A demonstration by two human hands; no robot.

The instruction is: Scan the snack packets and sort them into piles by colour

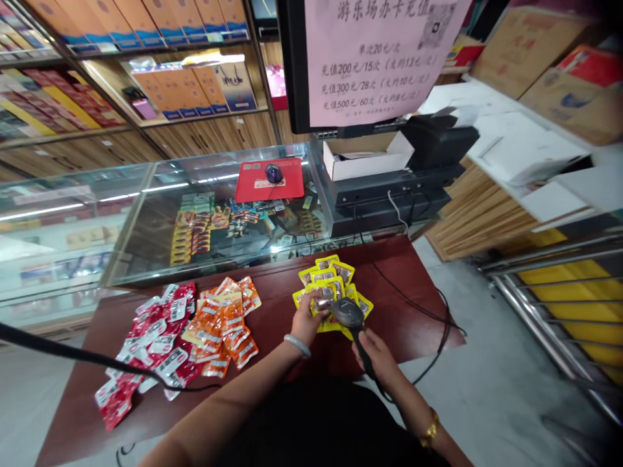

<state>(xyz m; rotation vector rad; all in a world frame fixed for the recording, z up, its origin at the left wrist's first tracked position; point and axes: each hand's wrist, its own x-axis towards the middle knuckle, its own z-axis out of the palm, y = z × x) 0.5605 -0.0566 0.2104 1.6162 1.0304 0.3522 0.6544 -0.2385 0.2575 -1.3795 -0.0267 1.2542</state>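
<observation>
My right hand is wrapped round the handle of a black handheld barcode scanner. The scanner's head hangs over a pile of yellow snack packets near the table's far edge. With a bracelet at its wrist, my left hand grips one yellow packet at the front of that pile, close beside the scanner head. Left of it lie orange snack packets in a loose heap. Farther left, red-and-white packets are spread out, some overlapping.
The dark red table abuts a glass display counter. On the counter stand a register with a monitor, a white box and a mouse on a red mat. A black cable crosses the table; metal rails stand right.
</observation>
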